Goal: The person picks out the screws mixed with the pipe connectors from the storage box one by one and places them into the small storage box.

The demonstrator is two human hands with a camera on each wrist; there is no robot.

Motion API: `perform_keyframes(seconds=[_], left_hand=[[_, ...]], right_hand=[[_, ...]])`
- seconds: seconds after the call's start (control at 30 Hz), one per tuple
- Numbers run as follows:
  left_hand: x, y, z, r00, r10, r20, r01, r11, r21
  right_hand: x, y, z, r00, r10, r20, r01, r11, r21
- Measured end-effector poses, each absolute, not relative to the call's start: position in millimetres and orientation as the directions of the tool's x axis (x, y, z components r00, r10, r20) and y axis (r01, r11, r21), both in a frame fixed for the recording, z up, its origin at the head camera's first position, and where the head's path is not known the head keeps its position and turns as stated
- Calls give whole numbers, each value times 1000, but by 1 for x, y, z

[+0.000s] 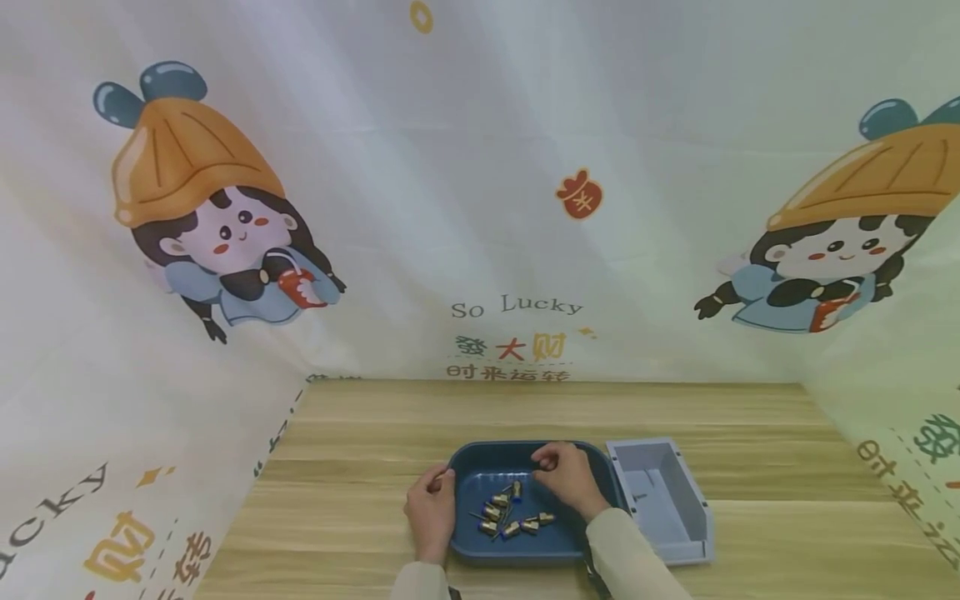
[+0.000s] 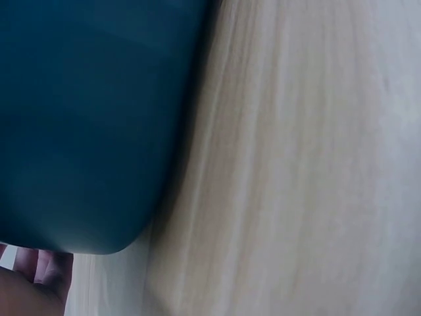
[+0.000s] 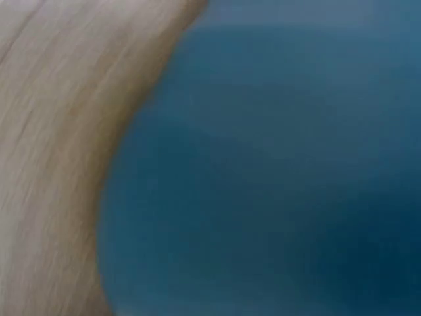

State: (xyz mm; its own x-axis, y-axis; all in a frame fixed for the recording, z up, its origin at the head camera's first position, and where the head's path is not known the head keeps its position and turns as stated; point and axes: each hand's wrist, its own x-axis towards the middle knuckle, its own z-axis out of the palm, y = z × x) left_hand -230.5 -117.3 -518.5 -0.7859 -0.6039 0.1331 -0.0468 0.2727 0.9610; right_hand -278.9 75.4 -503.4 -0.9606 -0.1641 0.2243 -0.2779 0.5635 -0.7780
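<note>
Left hand's (image 1: 431,514) curled up at the left rim of the blue tray (image 1: 525,559), can't tell if the rim's actually pinched. Brass fittings (image 1: 491,512) are scattered in the tray between the hands, pointed every which way, below and left of the nearer right hand (image 1: 572,481), whose thumb and forefinger are parted with nothing seen between. A grey bin (image 1: 686,552) is parked just right of the tray.
</note>
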Motion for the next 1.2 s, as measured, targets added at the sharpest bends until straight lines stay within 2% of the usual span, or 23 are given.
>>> perform_keyframes(seconds=[0.2,0.83,1.2], left_hand=[[-231,-116,-514,-801,-595,57,-124,259,958],[-231,-116,-518,-783,-615,90,-95,263,960],[-231,-117,-515,-786,-611,92,-102,274,956]], right_hand=[[-282,72,-508,-953,-187,240,-304,568,-765],[-283,55,-517,-947,-246,207,-320,665,-675],[-282,48,-520,-959,-240,149,-274,664,-696]])
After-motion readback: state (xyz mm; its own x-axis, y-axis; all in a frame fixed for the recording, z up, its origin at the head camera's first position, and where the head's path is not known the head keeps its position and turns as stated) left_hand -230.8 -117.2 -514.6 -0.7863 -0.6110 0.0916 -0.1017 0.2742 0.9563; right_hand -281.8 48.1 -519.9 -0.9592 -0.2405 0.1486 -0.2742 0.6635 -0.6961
